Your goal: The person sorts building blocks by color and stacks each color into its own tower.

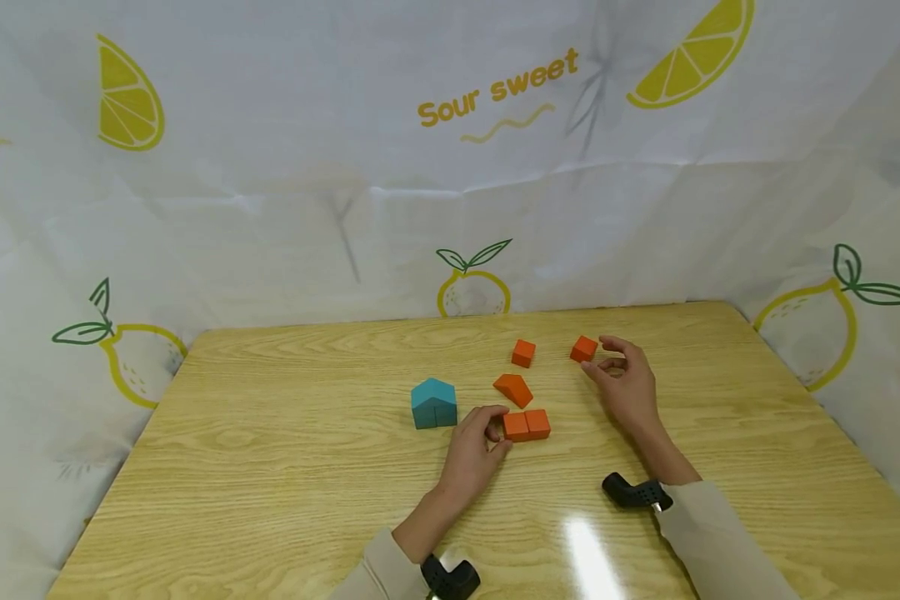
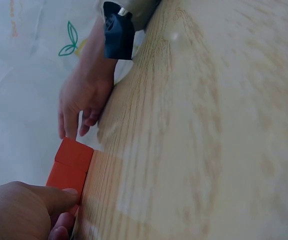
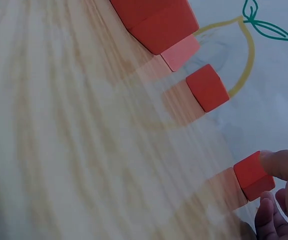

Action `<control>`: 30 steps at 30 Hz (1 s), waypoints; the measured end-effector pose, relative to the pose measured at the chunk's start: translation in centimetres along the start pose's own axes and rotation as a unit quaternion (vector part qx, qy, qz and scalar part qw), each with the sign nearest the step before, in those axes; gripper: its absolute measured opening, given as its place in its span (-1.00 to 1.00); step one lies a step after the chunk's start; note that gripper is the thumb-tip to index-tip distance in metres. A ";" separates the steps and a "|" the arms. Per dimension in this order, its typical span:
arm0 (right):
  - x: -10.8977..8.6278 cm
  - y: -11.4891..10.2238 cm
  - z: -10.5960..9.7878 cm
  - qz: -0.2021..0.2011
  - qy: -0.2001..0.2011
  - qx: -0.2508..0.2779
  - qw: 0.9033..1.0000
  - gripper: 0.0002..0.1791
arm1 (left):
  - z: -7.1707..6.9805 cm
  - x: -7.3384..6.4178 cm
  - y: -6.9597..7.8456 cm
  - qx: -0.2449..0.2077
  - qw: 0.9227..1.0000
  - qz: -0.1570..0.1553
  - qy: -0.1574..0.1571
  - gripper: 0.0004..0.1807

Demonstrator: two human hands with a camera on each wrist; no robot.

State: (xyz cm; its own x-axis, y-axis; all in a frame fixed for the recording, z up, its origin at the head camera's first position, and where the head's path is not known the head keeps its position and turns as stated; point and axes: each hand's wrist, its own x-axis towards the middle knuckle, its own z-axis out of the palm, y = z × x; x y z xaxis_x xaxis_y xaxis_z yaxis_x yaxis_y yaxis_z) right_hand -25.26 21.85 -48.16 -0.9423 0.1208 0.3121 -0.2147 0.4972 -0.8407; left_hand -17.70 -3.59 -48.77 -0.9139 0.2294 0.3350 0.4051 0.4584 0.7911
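Two orange cubes [image 1: 527, 425] stand side by side on the table. My left hand [image 1: 471, 450] pinches the left one between thumb and fingers; in the left wrist view the thumb [image 2: 59, 198] lies on its orange face. A single orange cube [image 1: 583, 348] sits farther back to the right. Beside it is my right hand [image 1: 630, 387], thumb and forefinger spread apart, their tips right at its near and right edges. An orange roof-shaped block [image 1: 513, 389] lies behind the pair, and another orange cube [image 1: 523, 353] stands behind that.
Left of my left hand stands a small blue house [image 1: 433, 403], a roof block over two lower blocks. The wooden table [image 1: 270, 483] ends at a white lemon-print cloth [image 1: 285, 233] behind. Each wrist wears a black camera mount [image 1: 633, 492].
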 end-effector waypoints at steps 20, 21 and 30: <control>1.0 -0.1 0.6 0.049 0.002 -0.042 0.998 -0.48 | 0.0 0.0 -0.1 0.001 1.000 -0.001 0.004 -0.57; 1.0 -0.1 0.6 0.049 0.002 -0.043 0.998 -0.49 | 0.0 0.0 -0.1 0.001 1.000 -0.001 0.004 -0.57; 0.8 0.0 0.6 0.039 -0.002 -0.052 0.998 -0.52 | 0.0 0.0 0.0 -0.002 1.000 -0.005 -0.001 -0.57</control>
State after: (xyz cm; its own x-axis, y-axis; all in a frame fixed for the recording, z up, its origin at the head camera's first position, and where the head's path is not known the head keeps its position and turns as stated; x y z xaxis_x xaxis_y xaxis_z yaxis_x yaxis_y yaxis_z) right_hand -26.18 21.44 -48.13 -0.9560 0.1597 0.2460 -0.1129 0.5735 -0.8114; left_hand -17.74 -3.60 -48.75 -0.9182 0.2257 0.3256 0.3950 0.4570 0.7970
